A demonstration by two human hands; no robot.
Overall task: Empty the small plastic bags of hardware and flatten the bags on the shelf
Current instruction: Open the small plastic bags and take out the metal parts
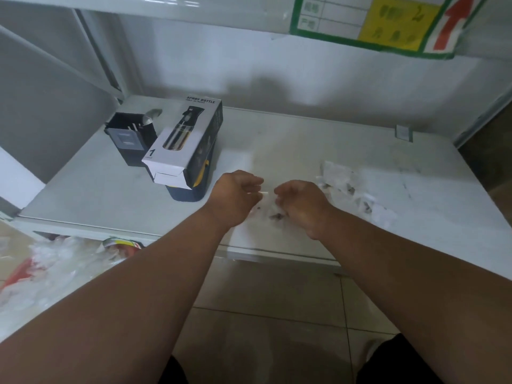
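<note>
Head view, taking the spray bottle box (182, 142) as the landmark: a dark holder (130, 138) stands just to its left on the white shelf (304, 139). Right of the box, near the shelf's front edge, the left hand (235, 196) and the right hand (300, 202) meet over a small clear bag (267, 202), each with fingers curled, pinching its top edge from either side. Small dark hardware (277, 216) shows beneath it. Further right of the box lies a loose heap of more bags (352, 189), some with dark pieces inside. The film looks thin, limp and slippery, nearly weightless apart from its contents; it is likely best held by the mouth and tipped, then smoothed flat with open palms.
</note>
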